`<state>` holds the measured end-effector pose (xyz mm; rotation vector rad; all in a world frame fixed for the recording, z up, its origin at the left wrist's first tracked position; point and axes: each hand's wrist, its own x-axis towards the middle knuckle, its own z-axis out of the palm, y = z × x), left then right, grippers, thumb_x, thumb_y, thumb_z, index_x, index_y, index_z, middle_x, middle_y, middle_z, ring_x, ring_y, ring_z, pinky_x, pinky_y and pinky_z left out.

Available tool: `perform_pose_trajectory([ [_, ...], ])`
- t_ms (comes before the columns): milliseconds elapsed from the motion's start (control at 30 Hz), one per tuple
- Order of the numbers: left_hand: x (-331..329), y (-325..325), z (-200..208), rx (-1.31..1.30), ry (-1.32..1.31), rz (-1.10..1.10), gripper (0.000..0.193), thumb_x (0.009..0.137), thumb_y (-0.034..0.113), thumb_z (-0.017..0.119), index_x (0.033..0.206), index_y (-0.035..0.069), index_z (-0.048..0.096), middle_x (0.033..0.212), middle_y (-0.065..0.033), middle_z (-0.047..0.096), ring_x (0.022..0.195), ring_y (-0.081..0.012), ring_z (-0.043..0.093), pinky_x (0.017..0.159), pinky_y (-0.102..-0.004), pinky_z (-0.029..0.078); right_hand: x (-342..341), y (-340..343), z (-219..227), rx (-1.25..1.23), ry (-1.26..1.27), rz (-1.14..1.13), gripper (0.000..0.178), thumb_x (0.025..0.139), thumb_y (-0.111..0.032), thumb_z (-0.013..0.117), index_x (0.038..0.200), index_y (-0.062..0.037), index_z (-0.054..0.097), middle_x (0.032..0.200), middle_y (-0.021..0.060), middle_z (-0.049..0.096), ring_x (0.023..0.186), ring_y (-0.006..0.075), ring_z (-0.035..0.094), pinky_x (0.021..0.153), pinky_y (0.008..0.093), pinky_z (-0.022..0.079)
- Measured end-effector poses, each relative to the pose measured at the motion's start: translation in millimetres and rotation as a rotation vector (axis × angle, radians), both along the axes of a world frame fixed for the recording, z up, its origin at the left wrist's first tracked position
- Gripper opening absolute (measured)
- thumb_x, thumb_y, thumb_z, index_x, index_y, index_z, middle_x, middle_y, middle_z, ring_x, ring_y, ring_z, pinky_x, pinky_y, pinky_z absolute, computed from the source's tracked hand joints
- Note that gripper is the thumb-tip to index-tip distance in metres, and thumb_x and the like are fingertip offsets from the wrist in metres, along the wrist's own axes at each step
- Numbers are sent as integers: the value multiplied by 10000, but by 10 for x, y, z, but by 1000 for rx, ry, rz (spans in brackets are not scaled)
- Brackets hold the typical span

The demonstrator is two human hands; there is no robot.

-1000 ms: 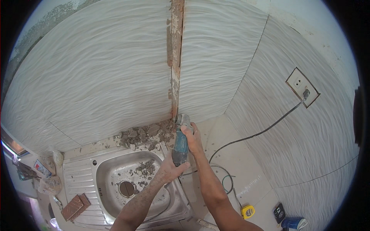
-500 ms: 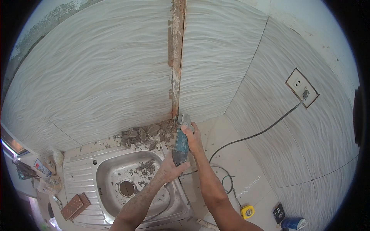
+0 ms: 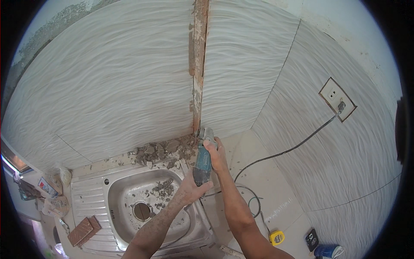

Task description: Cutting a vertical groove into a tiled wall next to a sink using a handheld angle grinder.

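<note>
Both my hands are closed around a teal and grey angle grinder (image 3: 203, 159). My left hand (image 3: 190, 188) grips its dark rear end, above the right rim of the sink. Further forward, my right hand (image 3: 216, 154) wraps the body just behind the metal head. That head is at the foot of a rough, exposed strip (image 3: 198, 93) running up between the wavy white wall tiles (image 3: 129, 82). Whether the disc touches the strip is hidden. Broken mortar rubble (image 3: 166, 149) lies along the wall just left of the grinder.
A steel sink (image 3: 88, 194) with debris in its bowl is at lower left, two brown tile pieces (image 3: 84, 231) on its drainboard. A black cord (image 3: 293, 147) runs to the wall socket (image 3: 334, 94). A yellow tape measure (image 3: 277, 237) and a phone (image 3: 312, 239) lie at lower right.
</note>
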<state>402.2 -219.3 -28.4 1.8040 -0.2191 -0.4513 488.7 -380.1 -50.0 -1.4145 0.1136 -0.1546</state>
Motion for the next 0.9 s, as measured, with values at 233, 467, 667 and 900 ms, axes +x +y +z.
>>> perform_pose_trajectory([
  [233,-1,3,-51,-39,-35,10,802,854,331,795,1435,-63,407,1255,-163,583,1180,-239,574,1041,-388,470,12,1,5,-17,-4,-21,862,819,-618,720,1275,99,573,1082,184,663,973,224,627,840,350,504],
  [467,-33,-15,108,-2,8,16,807,854,343,793,1433,-66,406,1265,-181,586,1196,-247,575,1048,-397,470,-6,-2,22,-5,5,-26,883,811,-617,725,1296,104,564,1079,190,667,970,225,633,840,352,508],
  [667,-37,-9,52,-14,-25,19,817,849,357,801,1428,-64,406,1261,-179,587,1193,-248,577,1040,-398,474,-31,-2,81,-25,-7,-16,889,813,-614,725,1309,105,557,1101,197,665,985,231,638,851,352,508],
  [900,-33,-24,106,2,-21,1,811,851,354,800,1428,-58,406,1251,-177,588,1186,-245,579,1040,-399,474,-8,-17,41,-24,1,-23,906,816,-605,723,1345,108,539,1138,211,661,1027,245,633,891,363,503],
])
